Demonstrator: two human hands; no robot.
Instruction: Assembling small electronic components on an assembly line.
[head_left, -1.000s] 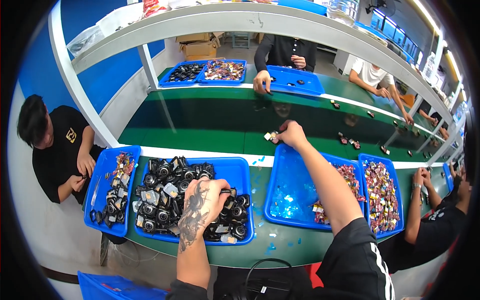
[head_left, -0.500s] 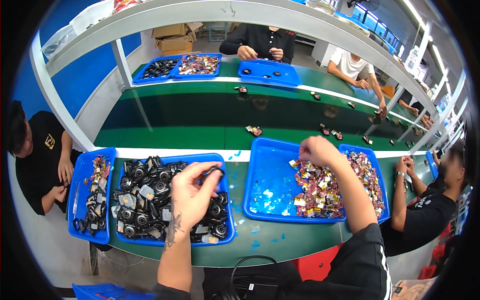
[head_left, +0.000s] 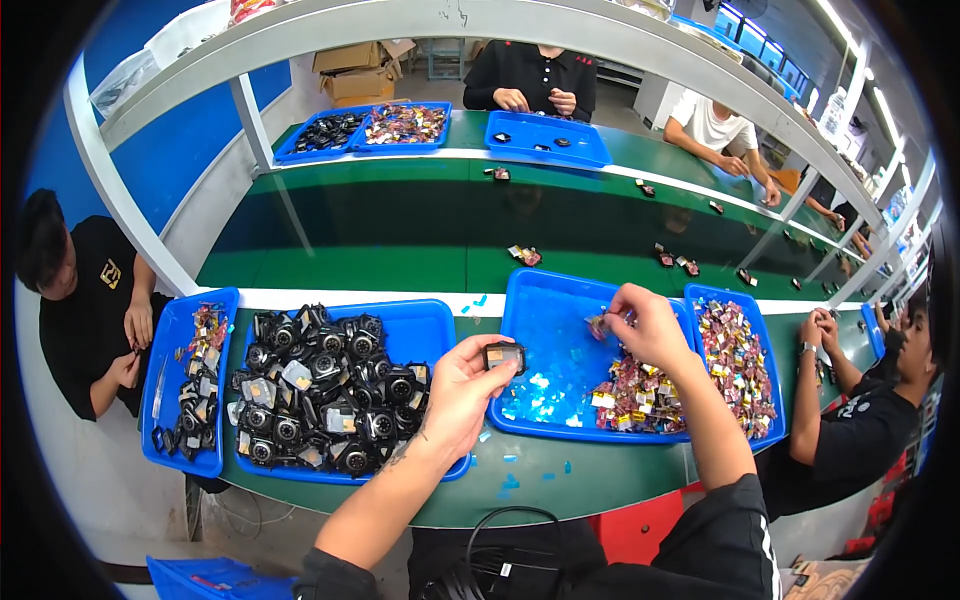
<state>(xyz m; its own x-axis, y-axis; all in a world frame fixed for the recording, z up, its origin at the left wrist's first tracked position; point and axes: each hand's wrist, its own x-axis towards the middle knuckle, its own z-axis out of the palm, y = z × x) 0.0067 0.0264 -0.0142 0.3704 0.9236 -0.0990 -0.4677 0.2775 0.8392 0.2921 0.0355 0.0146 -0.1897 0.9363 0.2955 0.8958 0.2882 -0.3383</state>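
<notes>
My left hand (head_left: 462, 400) is closed on a black watch case (head_left: 504, 357), its open side with a pale square part facing up. The case is between the left blue tray (head_left: 425, 325) and the middle blue tray (head_left: 540, 298). Many similar black watch cases (head_left: 325, 365) lie heaped in the left tray. Over the middle tray, my right hand (head_left: 650, 328) pinches a small pinkish electronic part (head_left: 599, 326). Below that hand lies a pile of such parts (head_left: 640, 395) with yellow and white bits; scraps of blue film (head_left: 540, 385) are scattered beside it.
Another tray of small parts (head_left: 735, 365) stands at the right, and a narrow mixed tray (head_left: 200, 365) at the far left. Beyond runs a green conveyor (head_left: 400, 215) carrying spaced-out pieces, under a grey frame (head_left: 420, 22). Other people sit across and on both sides.
My left hand has moved right, away from over the heap, with the watch case now turned face up. My right hand has lifted slightly off the pile, a small electronic part now showing in its fingers.
</notes>
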